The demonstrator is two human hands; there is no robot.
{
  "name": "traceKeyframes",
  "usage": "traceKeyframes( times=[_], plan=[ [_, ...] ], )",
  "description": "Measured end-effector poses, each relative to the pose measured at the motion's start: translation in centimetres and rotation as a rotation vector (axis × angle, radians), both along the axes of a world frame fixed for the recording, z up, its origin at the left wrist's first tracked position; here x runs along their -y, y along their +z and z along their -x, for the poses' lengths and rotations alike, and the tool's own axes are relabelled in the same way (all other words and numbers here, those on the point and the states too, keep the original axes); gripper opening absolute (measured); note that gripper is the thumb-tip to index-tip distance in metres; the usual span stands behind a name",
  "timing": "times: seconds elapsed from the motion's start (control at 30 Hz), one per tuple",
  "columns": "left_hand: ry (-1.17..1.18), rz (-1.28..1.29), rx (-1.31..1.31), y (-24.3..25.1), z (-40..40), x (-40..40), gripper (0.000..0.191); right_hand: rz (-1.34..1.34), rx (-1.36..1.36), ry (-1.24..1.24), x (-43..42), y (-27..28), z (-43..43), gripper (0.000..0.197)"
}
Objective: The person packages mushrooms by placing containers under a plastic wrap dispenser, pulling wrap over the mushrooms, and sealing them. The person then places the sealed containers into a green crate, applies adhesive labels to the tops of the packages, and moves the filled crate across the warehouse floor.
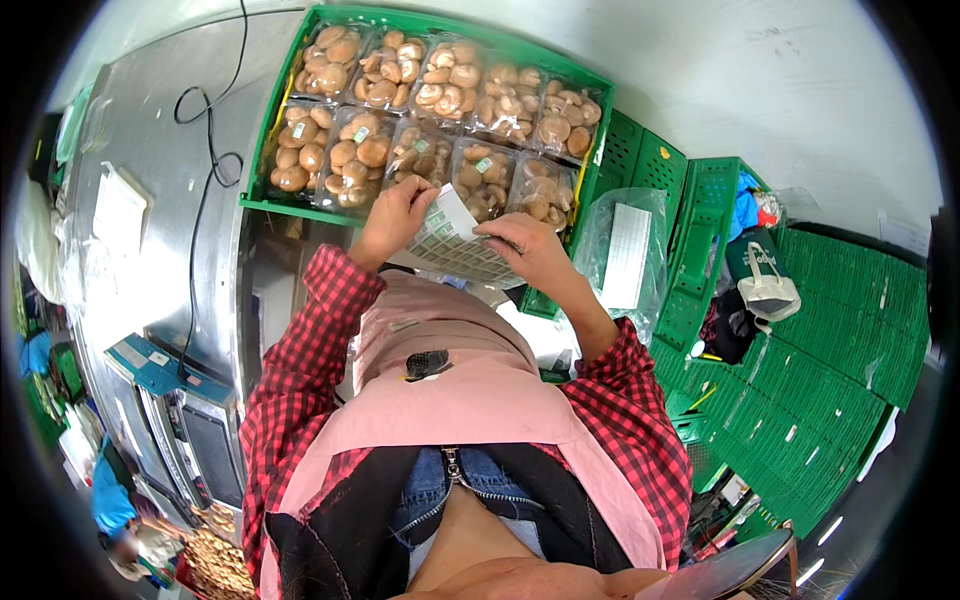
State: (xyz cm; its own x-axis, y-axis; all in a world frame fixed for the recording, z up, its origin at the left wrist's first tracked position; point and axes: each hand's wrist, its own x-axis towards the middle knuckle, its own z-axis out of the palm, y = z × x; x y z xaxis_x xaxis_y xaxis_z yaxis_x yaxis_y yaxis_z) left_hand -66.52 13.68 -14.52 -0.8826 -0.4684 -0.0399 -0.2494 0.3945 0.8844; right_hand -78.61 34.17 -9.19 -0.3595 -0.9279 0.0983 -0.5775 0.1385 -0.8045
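A sheet of small green-and-white labels is held up between my hands, in front of my pink apron. My left hand pinches its left edge; whether a loose label is in those fingertips cannot be made out. My right hand grips the upper right edge. Just beyond them is a green plastic crate holding two rows of clear-wrapped trays of shiitake mushrooms. Several near-row packs carry a small label on the film. On the near-right mushroom pack no label is visible.
At left, a stainless steel table bears a black cable and a blue-topped machine. A plastic bag with white sheets lies right of the crate. Stacked green crates fill the right. Another person is at lower left.
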Motion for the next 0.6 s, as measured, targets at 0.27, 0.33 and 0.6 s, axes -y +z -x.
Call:
traceKeyframes(
  times=[0.27, 0.33, 0.6],
  plan=[
    [-0.040, 0.050, -0.061, -0.4, 1.5, -2.2, 0.014, -0.083, 0.336, -0.229, -2.5, 1.3, -0.7, 0.018],
    [-0.057, 0.013, -0.081, -0.3, 1.6, -2.6, 0.014, -0.088, 0.304, -0.208, -2.5, 1.3, -0.3, 0.018],
    [-0.011, 0.022, -0.038, -0.4, 1.9, -2.7, 0.014, 0.014, 0.333, -0.191, -2.8, 0.2, 0.2, 0.016]
  ],
)
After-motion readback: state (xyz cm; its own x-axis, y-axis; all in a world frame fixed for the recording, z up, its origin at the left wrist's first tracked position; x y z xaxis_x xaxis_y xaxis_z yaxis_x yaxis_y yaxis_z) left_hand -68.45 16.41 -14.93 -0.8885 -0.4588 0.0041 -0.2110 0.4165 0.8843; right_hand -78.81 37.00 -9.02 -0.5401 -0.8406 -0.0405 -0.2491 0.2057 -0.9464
